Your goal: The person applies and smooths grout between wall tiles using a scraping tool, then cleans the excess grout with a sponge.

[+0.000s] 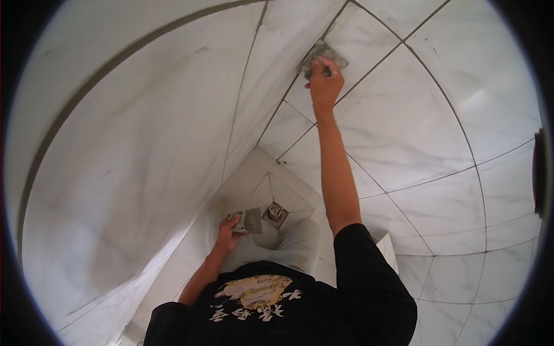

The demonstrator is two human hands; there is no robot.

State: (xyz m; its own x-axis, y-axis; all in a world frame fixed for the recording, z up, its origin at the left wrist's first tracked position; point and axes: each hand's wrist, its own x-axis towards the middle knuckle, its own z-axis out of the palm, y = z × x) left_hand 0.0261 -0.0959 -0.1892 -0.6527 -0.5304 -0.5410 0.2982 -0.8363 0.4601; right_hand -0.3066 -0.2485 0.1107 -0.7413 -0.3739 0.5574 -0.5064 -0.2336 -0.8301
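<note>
My right hand (326, 86) is raised high against the tiled wall, its fingers closed on a flat, roughly square scraper (339, 60) smeared with grey paste. The scraper lies against the white marbled tiles (404, 109), at the dark joint near the wall corner. Low down in front of my body, my left hand (227, 236) grips a flat rectangular grey plate (253, 220), also smeared with paste. My left thumb rests over its near edge, and the fingers underneath are mostly hidden.
A floor drain (275, 213) with a round fitting sits below, just beyond my knees. Large tiled wall (144, 127) rises close on the left. A white box-like edge (386, 251) stands beside my right sleeve. Something dark (541, 173) projects at the far right.
</note>
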